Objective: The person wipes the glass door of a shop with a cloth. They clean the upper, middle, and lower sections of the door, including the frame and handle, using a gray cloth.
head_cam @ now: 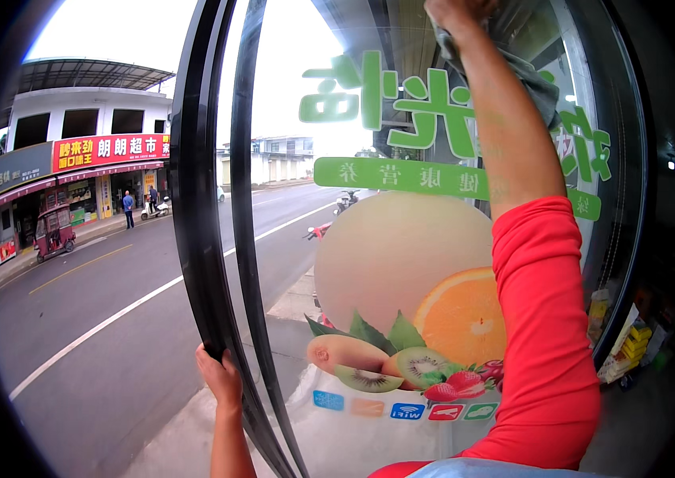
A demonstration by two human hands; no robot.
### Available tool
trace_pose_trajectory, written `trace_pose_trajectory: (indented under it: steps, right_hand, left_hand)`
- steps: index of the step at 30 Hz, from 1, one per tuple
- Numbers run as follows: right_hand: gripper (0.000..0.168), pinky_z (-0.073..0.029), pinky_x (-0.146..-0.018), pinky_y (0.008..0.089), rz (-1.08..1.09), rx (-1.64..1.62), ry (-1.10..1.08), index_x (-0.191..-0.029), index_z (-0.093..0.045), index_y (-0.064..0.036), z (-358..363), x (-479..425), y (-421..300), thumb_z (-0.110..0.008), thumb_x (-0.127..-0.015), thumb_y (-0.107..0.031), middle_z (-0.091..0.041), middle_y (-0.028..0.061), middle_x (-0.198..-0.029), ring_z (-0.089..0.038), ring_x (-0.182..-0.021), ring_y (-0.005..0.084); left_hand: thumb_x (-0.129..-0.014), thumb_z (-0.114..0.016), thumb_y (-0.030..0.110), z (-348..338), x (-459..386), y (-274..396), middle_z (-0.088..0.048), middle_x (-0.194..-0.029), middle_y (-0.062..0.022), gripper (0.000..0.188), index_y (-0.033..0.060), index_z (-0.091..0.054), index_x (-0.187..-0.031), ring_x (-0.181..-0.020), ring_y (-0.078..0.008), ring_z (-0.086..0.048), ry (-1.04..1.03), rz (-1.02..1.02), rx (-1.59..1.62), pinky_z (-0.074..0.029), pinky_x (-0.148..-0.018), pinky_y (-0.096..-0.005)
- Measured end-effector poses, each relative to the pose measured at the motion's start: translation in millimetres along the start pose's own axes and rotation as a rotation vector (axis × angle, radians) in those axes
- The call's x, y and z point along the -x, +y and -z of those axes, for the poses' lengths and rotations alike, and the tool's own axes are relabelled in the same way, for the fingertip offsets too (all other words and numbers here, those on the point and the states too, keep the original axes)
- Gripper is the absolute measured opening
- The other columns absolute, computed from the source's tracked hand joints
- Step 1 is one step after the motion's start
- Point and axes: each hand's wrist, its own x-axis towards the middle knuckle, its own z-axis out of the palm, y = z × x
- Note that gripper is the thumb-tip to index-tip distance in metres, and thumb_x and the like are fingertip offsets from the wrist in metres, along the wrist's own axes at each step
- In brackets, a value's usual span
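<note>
A glass door pane (373, 442) with a dark frame stands before me, bearing green lettering and a decal of fruit (421, 364). My right hand (460, 15) is raised to the top of the view and grips a grey-green cloth (531, 83), which hangs behind my forearm against the glass. The fingertips are partly cut off by the picture's edge. Low on the left, my left hand (221, 379) is wrapped around the edge of the dark door frame (197, 179). A red sleeve covers my right upper arm.
Outside the glass runs a paved road (104, 334) with shops beyond it. A three-wheeled vehicle (55, 232), a person in blue (128, 209) and a white scooter (155, 209) are across the road. Stacked yellow packages (636, 343) stand inside at the lower right.
</note>
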Motion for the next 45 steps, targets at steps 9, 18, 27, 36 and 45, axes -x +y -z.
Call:
trace_pose_trajectory:
  steps: [9,18,27,36,45]
  right_hand:
    - [0.040,-0.004,-0.109,0.0606,0.810,-0.445,-0.280,-0.121,-0.058,-0.013,19,287,-255,-0.041,-0.087,-0.024,-0.040,0.0196,-0.137,-0.028,-0.132,0.0429]
    - [0.045,-0.013,-0.106,0.0592,0.111,-0.022,0.050,-0.127,-0.051,-0.025,-12,25,44,-0.050,-0.084,-0.040,-0.043,0.0152,-0.132,-0.030,-0.127,0.0399]
    - [0.060,-0.021,-0.108,0.0417,-0.647,0.469,-0.182,-0.125,-0.050,0.005,51,-81,425,-0.034,-0.090,-0.041,-0.051,0.0201,-0.129,-0.032,-0.131,0.0371]
    - [0.047,-0.017,-0.109,0.0495,0.027,-0.189,-0.118,-0.127,-0.052,-0.008,-40,-14,-114,-0.033,-0.093,-0.036,-0.039,0.0188,-0.138,-0.027,-0.132,0.0362]
    - [0.037,-0.009,-0.111,0.0539,0.752,-0.280,-0.362,-0.123,-0.055,-0.016,-32,144,-245,-0.045,-0.089,-0.027,-0.039,0.0185,-0.137,-0.027,-0.133,0.0403]
  left_hand:
    - [-0.084,-0.057,0.005,-9,-3,6,-0.049,-0.107,-0.0212,0.034,-0.0022,-0.042,-0.114,-0.102,-0.0397,-0.047,-0.060,-0.011,0.018,-0.038,-0.088,-0.0419]
    - [-0.083,-0.057,0.003,-8,-3,-4,-0.049,-0.106,-0.0203,0.034,-0.0021,-0.042,-0.113,-0.101,-0.0386,-0.048,-0.068,-0.004,0.053,-0.038,-0.088,-0.0417]
    - [-0.080,-0.057,0.000,-23,1,6,-0.050,-0.103,-0.0200,0.034,-0.0033,-0.043,-0.111,-0.099,-0.0379,-0.047,0.011,0.032,0.027,-0.037,-0.088,-0.0417]
    - [-0.081,-0.059,0.001,-8,5,7,-0.050,-0.103,-0.0183,0.033,-0.0012,-0.044,-0.111,-0.098,-0.0360,-0.048,0.009,0.060,0.018,-0.037,-0.088,-0.0406]
    - [-0.074,-0.066,0.003,7,-8,-9,-0.052,-0.097,-0.0162,0.042,-0.0001,-0.045,-0.110,-0.090,-0.0302,-0.053,-0.200,0.069,0.169,-0.043,-0.079,-0.0373]
